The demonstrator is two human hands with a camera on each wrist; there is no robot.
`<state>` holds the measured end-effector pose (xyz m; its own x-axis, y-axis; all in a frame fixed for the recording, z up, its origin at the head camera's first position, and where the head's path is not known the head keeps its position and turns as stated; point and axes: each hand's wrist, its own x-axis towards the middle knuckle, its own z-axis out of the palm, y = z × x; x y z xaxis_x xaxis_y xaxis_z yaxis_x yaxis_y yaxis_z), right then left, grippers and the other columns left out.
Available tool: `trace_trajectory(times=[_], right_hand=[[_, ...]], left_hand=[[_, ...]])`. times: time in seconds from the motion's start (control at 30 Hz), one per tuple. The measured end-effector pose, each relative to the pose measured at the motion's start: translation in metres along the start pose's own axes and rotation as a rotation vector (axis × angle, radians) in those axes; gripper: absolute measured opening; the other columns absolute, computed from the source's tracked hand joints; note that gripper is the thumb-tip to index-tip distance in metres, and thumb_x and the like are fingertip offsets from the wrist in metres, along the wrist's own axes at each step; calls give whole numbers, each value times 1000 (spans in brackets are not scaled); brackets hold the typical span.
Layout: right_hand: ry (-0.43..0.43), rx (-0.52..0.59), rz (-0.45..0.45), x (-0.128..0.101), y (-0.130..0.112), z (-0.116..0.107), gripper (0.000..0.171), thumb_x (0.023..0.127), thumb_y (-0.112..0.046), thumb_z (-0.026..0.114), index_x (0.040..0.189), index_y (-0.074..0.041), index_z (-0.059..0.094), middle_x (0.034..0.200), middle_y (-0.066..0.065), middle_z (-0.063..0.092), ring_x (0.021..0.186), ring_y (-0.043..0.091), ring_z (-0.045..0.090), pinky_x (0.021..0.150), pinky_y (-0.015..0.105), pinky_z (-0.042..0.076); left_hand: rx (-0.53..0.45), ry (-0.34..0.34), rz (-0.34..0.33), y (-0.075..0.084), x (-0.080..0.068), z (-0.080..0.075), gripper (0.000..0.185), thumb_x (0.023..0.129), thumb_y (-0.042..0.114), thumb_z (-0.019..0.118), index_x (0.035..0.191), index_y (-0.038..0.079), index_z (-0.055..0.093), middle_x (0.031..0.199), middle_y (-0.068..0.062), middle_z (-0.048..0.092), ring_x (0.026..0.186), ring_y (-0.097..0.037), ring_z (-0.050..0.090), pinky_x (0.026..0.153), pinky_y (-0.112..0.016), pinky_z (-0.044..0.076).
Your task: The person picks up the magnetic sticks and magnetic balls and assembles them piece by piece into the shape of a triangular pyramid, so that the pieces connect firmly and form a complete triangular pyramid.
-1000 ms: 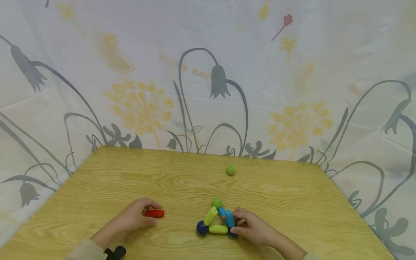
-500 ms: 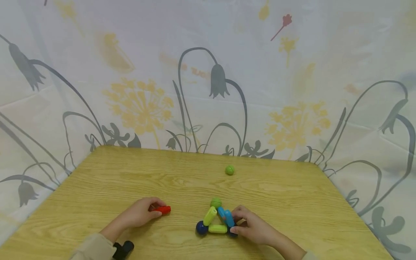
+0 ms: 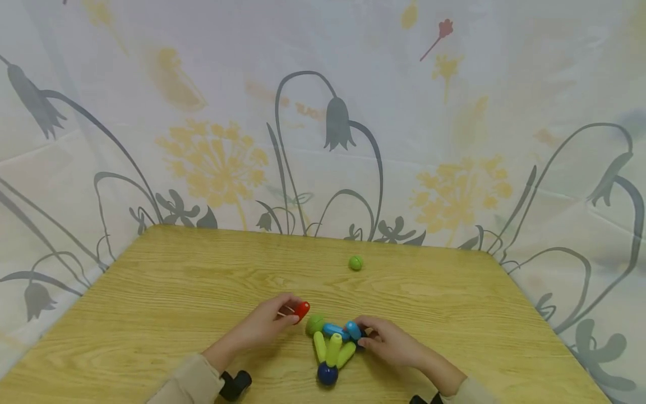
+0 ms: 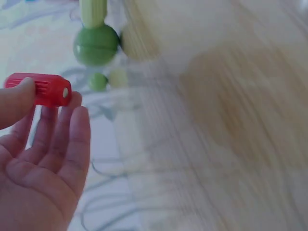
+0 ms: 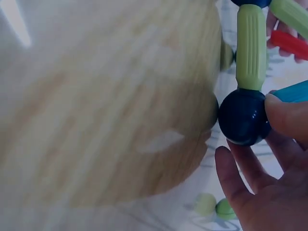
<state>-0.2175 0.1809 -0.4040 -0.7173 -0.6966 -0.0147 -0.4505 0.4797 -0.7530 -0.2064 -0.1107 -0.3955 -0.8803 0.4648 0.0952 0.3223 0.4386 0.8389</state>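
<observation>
My left hand pinches a short red stick between thumb and fingers, just left of a green ball on a small toy structure. The left wrist view shows the red stick near that green ball. The structure has blue sticks, light green sticks and a dark blue ball at its near end. My right hand grips its right side at a blue stick. In the right wrist view the thumb presses the blue stick beside a dark blue ball.
A lone green ball lies on the wooden table toward the back edge. A flowered cloth hangs behind and around the table. Black wrist mounts sit near the front edge.
My left hand carried the red stick to the right, up to the structure's green ball. The flat triangle was turned and folded, so its dark blue ball now lies nearest me.
</observation>
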Motion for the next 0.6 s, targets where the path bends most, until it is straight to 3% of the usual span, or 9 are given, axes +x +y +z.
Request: trace_trajectory(times=[0.1,0.27,0.6], right_hand=[[-5,-15,-17,7,2,-1,26,94,-3,52,120,-7,57,115,4,58,107,21,53,85,30,46],[-44,50,-36,20,7,-3,34,94,4,46,126,-5,52,121,6,56,113,24,50,91,33,43],[-72,154,-36,37,9,-4,40,91,11,38,126,-2,52,113,6,61,110,24,53,94,36,39]], left_hand=[[-31,-19,38,5,7,9,24,94,9,54,117,2,54,111,-8,59,100,-27,57,83,-38,48],[-62,-64,59,10,12,19,20,94,7,54,114,4,55,110,-6,59,100,-24,58,82,-31,48],[-92,-139,62,14,6,28,19,93,8,57,112,7,56,107,-1,59,98,-19,58,82,-25,46]])
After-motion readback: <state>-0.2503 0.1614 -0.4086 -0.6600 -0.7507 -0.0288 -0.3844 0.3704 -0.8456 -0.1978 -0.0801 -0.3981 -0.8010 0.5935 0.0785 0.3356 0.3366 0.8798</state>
